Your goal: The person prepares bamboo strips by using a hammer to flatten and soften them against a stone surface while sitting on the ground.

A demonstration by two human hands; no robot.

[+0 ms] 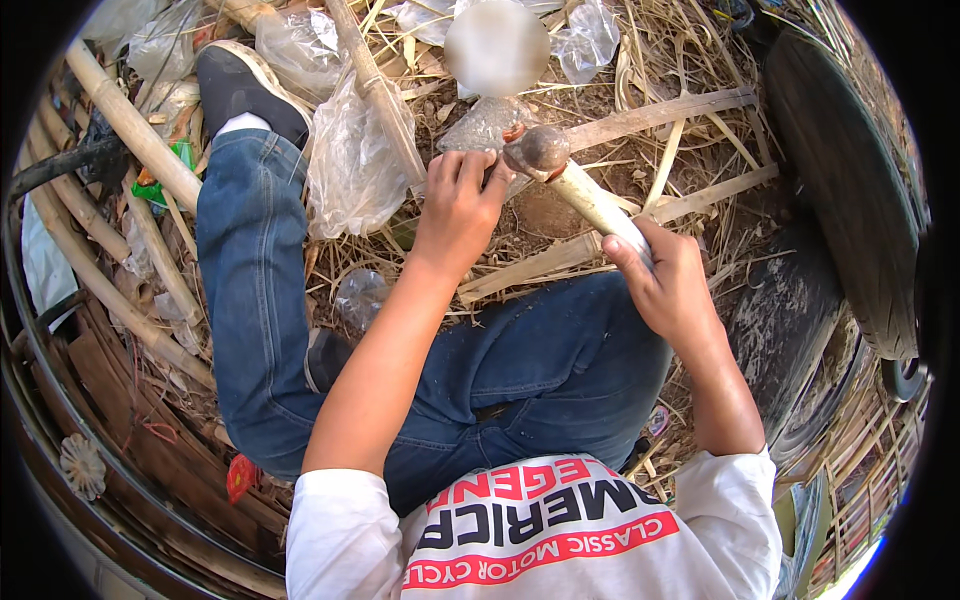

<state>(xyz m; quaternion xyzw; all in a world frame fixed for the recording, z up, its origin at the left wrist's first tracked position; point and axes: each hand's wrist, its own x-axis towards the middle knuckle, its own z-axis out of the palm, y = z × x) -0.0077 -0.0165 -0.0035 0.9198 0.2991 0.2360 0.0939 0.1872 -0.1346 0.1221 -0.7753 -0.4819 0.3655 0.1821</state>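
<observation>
The right hand [672, 285] is clenched around the near end of a pale stick [598, 205], thumb laid along its side and fingers wrapped under it. The stick slants up and away to the left, ending in a dark rounded knob [541, 150] at its far tip. The left hand [462, 205] is curled shut just beside that knob, its fingers folded inward and its fingertips touching the stick right below the knob; whether it also grips a small tool there cannot be told. Both hands hang above the person's lap, over blue jeans [540, 360], with the stick bridging the gap between them.

The left leg stretches far out to the left, ending in a dark shoe [240, 85]. Beside it on the ground lie crumpled clear plastic bags [350, 160] and long bamboo poles [135, 130]. Dry straw [690, 70] and split bamboo strips [660, 115] cover the ground beyond the hands. A dark curved tyre [850, 190] stands at the right edge.
</observation>
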